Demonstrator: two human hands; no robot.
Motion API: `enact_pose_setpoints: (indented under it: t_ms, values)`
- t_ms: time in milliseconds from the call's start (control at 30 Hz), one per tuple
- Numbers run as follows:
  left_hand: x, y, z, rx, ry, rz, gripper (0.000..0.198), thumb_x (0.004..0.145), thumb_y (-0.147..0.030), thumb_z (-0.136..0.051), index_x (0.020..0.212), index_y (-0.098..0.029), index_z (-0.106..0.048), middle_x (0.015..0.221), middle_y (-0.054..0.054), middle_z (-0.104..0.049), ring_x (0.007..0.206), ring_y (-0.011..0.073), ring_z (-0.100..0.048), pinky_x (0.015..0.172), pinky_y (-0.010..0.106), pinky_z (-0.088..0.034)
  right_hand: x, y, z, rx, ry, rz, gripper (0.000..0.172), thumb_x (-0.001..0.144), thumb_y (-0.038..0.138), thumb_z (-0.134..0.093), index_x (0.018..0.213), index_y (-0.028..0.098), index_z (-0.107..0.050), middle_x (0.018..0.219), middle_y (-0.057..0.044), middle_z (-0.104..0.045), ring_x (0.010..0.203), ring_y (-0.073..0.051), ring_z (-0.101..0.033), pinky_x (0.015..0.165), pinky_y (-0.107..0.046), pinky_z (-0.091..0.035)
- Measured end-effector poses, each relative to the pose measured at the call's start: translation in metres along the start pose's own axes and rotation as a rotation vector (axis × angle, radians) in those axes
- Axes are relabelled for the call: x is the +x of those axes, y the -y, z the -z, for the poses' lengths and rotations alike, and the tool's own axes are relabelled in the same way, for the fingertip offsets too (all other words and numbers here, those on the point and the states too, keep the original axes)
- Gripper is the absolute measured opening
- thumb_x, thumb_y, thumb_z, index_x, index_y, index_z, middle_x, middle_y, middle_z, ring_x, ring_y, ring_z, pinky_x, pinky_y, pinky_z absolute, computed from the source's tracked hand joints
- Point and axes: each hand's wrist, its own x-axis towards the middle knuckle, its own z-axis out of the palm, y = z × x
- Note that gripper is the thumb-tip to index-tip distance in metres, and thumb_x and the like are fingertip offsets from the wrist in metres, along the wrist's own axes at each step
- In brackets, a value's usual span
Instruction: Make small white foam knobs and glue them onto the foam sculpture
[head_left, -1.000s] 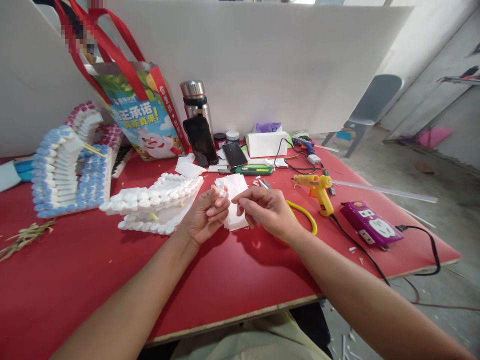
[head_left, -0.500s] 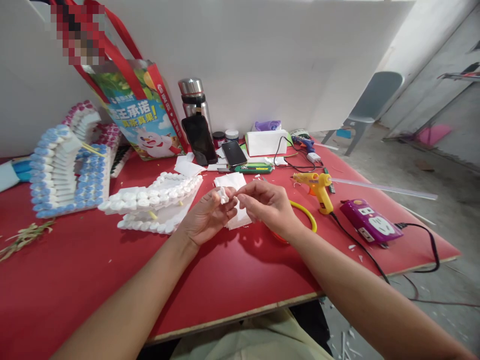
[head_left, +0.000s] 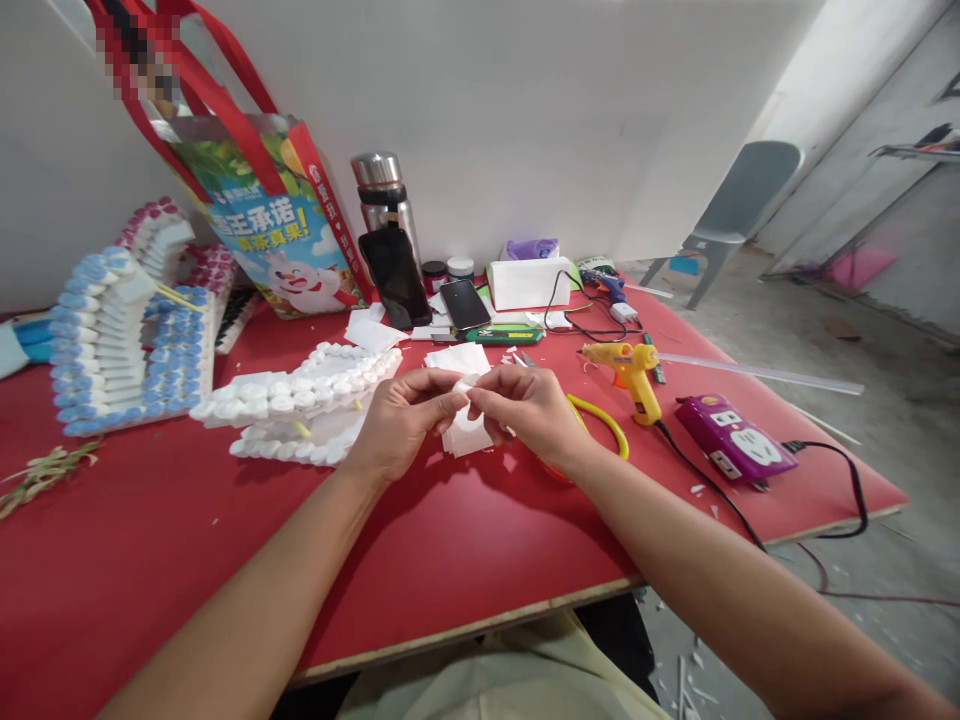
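Observation:
Between the fingertips of both hands is a small white piece (head_left: pixel 465 384), which looks like folded or rolled paper and is mostly covered by the fingers. My left hand (head_left: pixel 409 415) pinches it from the left, thumb against forefinger. From the right, my right hand (head_left: pixel 529 405) pinches it the same way, so the fingertips of the two hands nearly meet. Beneath them a stack of white paper sheets (head_left: pixel 466 440) lies on the red table (head_left: pixel 450 560). Left of my left hand stands a curved structure of white rolled pieces (head_left: pixel 292 388).
A yellow glue gun (head_left: pixel 634 375) and a purple power strip (head_left: pixel 735 440) lie to the right, with cords trailing. A yellow ring (head_left: pixel 611 425) is beside my right wrist. At the back are a steel flask (head_left: pixel 386 200), phones (head_left: pixel 465 303), a green cutter (head_left: pixel 510 335) and a bag (head_left: pixel 277 230).
Both hands have closed in on the white piece. My left hand, palm up and partly spread before, has turned over into a pinch, and my right fingertips now grip the piece too.

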Motion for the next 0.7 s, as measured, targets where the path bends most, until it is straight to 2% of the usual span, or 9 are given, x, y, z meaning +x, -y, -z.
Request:
enact_pose_setpoints:
  t_ms: [100, 233, 367, 467, 567, 700]
  values:
    - [-0.001, -0.001, 0.0, 0.051, 0.035, -0.02, 0.024, 0.076, -0.029, -0.085, 0.097, -0.02, -0.077, 0.069, -0.002, -0.063, 0.055, 0.0073, -0.049, 0.057, 0.024, -0.041, 0.001, -0.001, 0.002, 0.0, 0.01, 0.006, 0.035, 0.08, 0.048, -0.076, 0.076, 0.015, -0.064, 0.063, 0.001, -0.066, 0.042, -0.007, -0.052, 0.042, -0.023, -0.038]
    - [-0.001, 0.0, -0.002, 0.136, -0.002, -0.047, 0.024, 0.084, -0.034, -0.078, 0.103, -0.02, -0.073, 0.066, -0.003, -0.055, 0.057, 0.0076, -0.046, 0.058, 0.023, -0.039, 0.004, -0.007, 0.005, -0.149, 0.014, 0.005, 0.037, 0.083, 0.051, -0.072, 0.075, 0.016, -0.064, 0.06, 0.002, -0.061, 0.044, -0.009, -0.053, 0.045, -0.024, -0.038]
    - [0.001, 0.004, 0.0, 0.109, -0.048, -0.018, 0.028, 0.086, -0.038, -0.076, 0.106, -0.02, -0.07, 0.069, -0.003, -0.057, 0.062, 0.0092, -0.05, 0.062, 0.023, -0.043, -0.001, 0.007, 0.004, -0.52, -0.076, 0.055, 0.029, 0.092, 0.043, -0.063, 0.078, 0.017, -0.064, 0.066, -0.001, -0.064, 0.054, -0.011, -0.055, 0.054, -0.026, -0.039]
    - [0.003, 0.004, 0.002, 0.046, -0.077, -0.022, 0.029, 0.083, -0.039, -0.078, 0.101, -0.018, -0.07, 0.078, 0.001, -0.066, 0.072, 0.012, -0.059, 0.073, 0.026, -0.049, -0.021, 0.032, 0.007, -0.976, -0.066, 0.095, 0.03, 0.092, 0.037, -0.062, 0.068, 0.019, -0.059, 0.062, -0.002, -0.061, 0.055, -0.013, -0.049, 0.054, -0.028, -0.031]
    - [0.003, 0.001, 0.001, 0.011, -0.054, -0.014, 0.028, 0.082, -0.039, -0.079, 0.095, -0.016, -0.071, 0.096, 0.007, -0.072, 0.076, 0.0132, -0.064, 0.075, 0.027, -0.052, -0.053, 0.045, 0.027, -1.335, -0.104, 0.099, 0.044, 0.096, 0.045, -0.056, 0.06, 0.02, -0.051, 0.057, -0.003, -0.056, 0.048, -0.013, -0.041, 0.05, -0.03, -0.023]
    - [0.002, -0.001, -0.003, -0.053, -0.027, 0.001, 0.027, 0.079, -0.035, -0.082, 0.092, -0.014, -0.072, 0.092, 0.007, -0.073, 0.067, 0.0101, -0.06, 0.07, 0.026, -0.051, -0.09, 0.03, 0.086, -1.599, -0.359, 0.161, 0.045, 0.095, 0.052, -0.055, 0.063, 0.021, -0.052, 0.06, -0.006, -0.054, 0.045, -0.013, -0.039, 0.048, -0.03, -0.019]
